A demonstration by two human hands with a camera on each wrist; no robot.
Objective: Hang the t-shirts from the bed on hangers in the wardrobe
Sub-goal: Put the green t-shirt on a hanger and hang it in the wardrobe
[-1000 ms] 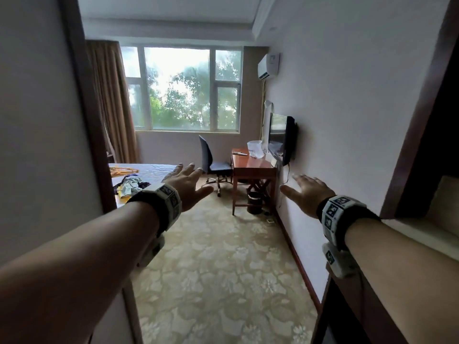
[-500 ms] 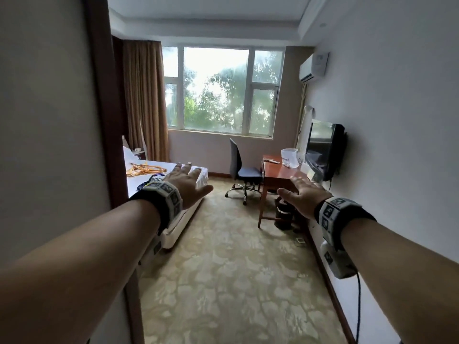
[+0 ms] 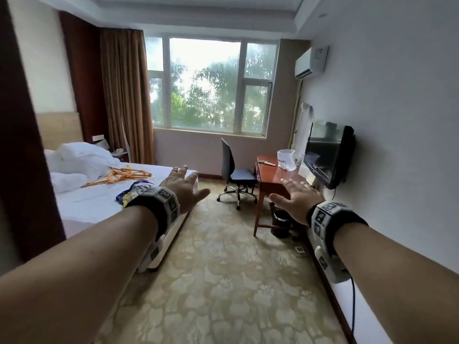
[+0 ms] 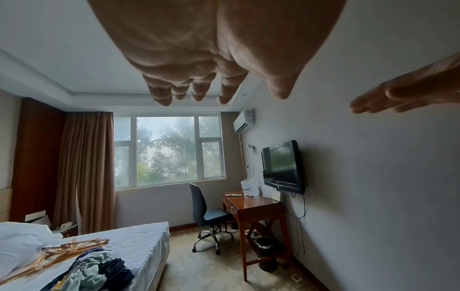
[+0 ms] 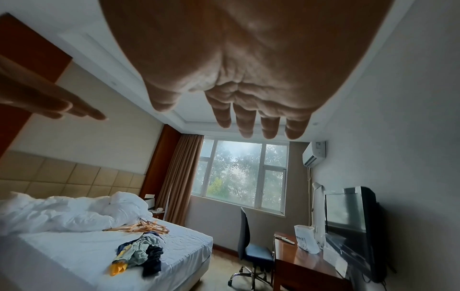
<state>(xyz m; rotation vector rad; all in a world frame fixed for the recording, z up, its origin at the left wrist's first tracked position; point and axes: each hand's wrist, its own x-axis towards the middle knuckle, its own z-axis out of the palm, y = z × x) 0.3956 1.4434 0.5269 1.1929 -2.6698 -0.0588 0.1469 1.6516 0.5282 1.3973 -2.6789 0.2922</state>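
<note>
A heap of crumpled t-shirts (image 5: 140, 254) in blue, pale green and yellow lies on the white bed (image 5: 74, 254), also seen as t-shirts (image 3: 135, 192) partly behind my left wrist and as t-shirts (image 4: 97, 269). A pile of wooden hangers (image 3: 121, 175) lies beyond it, the same hangers (image 5: 141, 228) beside the rumpled duvet. My left hand (image 3: 185, 186) is stretched out flat above the bed's near corner, empty. My right hand (image 3: 296, 197) is held out flat over the carpet, empty. No wardrobe shows.
A dark wooden wall edge (image 3: 27, 145) stands close on my left. A desk (image 3: 275, 181) with a white bag, an office chair (image 3: 236, 173), a bin (image 3: 282, 223) and a wall television (image 3: 327, 152) line the right side. Patterned carpet (image 3: 223, 281) runs between bed and desk.
The view has moved forward past the wall edge into the room and swung left, so the bed, hangers and t-shirts now show. Both hands stay outstretched and empty.
</note>
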